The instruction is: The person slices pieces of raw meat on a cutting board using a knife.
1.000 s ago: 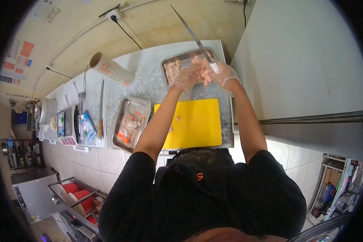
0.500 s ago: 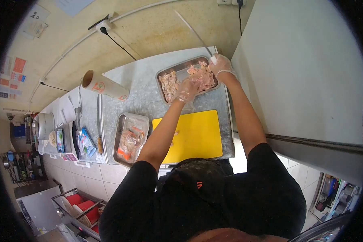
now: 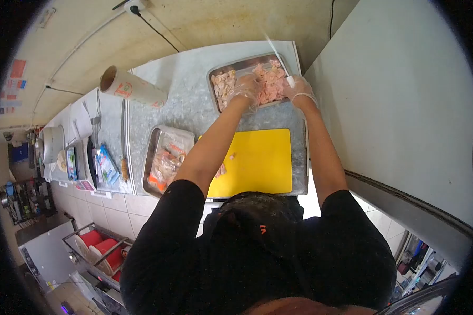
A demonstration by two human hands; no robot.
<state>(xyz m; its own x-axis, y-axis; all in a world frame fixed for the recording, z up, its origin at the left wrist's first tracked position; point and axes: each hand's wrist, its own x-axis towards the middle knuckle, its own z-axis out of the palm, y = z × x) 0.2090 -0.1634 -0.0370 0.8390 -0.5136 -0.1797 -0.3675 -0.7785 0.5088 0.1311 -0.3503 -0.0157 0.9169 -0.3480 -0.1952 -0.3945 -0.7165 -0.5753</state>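
Observation:
A metal tray [image 3: 212, 97] at the back of the table holds pale meat pieces [image 3: 224, 84] on its left and pinker meat [image 3: 271, 84] on its right. My left hand [image 3: 247, 90], in a clear glove, is over the tray between the two heaps; its fingers are too blurred to read. At the tray's right edge my right hand [image 3: 299, 88], also gloved, is closed round the white handle of a knife [image 3: 277, 52], whose blade points up and away over the tray. A yellow cutting board [image 3: 257, 160] with small meat scraps lies nearer my body.
Left of the board, a second metal tray [image 3: 150, 157] holds a plastic bag [image 3: 168, 160] of meat. A large paper roll [image 3: 136, 88] lies behind it. Farther left are a long tool with a wooden handle [image 3: 124, 169] and blue packets [image 3: 107, 165]. A tall pale panel [image 3: 394, 105] stands right.
My right hand, with the knife, has moved down to the tray's right edge. My left hand has moved slightly within the tray area. The camera view has shifted.

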